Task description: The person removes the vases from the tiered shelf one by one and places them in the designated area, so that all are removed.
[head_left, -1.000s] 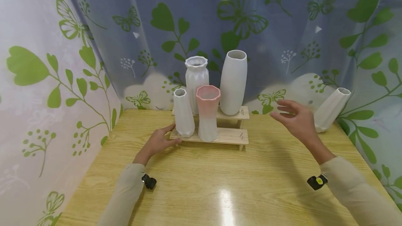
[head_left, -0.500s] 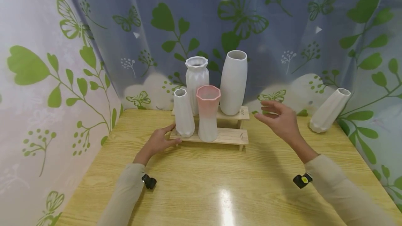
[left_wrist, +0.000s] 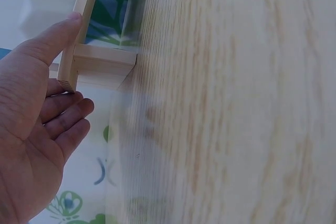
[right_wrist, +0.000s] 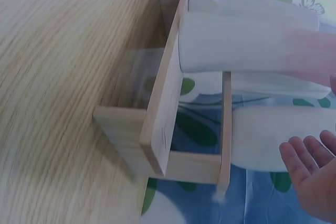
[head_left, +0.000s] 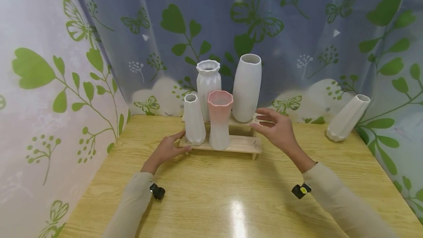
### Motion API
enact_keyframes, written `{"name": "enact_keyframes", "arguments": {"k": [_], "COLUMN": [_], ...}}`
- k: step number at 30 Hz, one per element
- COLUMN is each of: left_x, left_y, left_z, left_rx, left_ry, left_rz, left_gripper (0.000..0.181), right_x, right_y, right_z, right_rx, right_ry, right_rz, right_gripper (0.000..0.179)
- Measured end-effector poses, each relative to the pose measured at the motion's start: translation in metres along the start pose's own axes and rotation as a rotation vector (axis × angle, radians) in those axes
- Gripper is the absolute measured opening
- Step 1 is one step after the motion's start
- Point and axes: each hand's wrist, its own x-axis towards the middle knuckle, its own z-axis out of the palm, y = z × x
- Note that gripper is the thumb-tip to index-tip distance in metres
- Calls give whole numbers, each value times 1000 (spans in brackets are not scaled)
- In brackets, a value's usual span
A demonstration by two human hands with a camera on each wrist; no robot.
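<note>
A two-tier wooden stand (head_left: 242, 143) holds white and pink vases. My left hand (head_left: 166, 150) grips the left end of its lower board, thumb along the front edge; in the left wrist view the fingers (left_wrist: 68, 116) bend around the board's end. On the lower tier stand a slim white vase (head_left: 194, 122) and a pink-rimmed vase (head_left: 219, 122). Behind them are a frilled-rim white vase (head_left: 208, 80) and a tall smooth white vase (head_left: 246, 87). My right hand (head_left: 277, 129), fingers spread and holding nothing, is beside the upper tier's right end, near the tall vase's base.
Another white faceted vase (head_left: 347, 118) stands at the right side of the wood-grain table (head_left: 198, 194), close to the side curtain. A curtain (head_left: 211, 21) with green leaves and butterflies hangs behind the stand, and a pale one (head_left: 39, 120) on the left.
My right hand has moved left from beside the faceted vase on the right to the stand's right end. The left hand and the vases have stayed in place.
</note>
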Motion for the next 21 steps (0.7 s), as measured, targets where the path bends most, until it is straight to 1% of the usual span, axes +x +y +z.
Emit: {"name": "enact_keyframes", "arguments": {"k": [5,9,14,21], "left_x": [0,1,1,1], "left_y": [0,1,0,-3], "left_z": [0,-1,0,1], "left_rx": [-5,-11,-16,-10], "left_ry": [0,0,0,1], "left_rz": [-4,-3,-1,-10], "left_gripper": [88,89,89,90], "right_x": [1,2,4,8], "right_y": [-1,-1,0,-1], "right_z": [18,32,46,64], "right_rx": [28,39,42,83], "right_ry": [-31,-37,-51,-75], "right_rz": [-12,-17,-7,9], "right_gripper": [56,58,63,66]}}
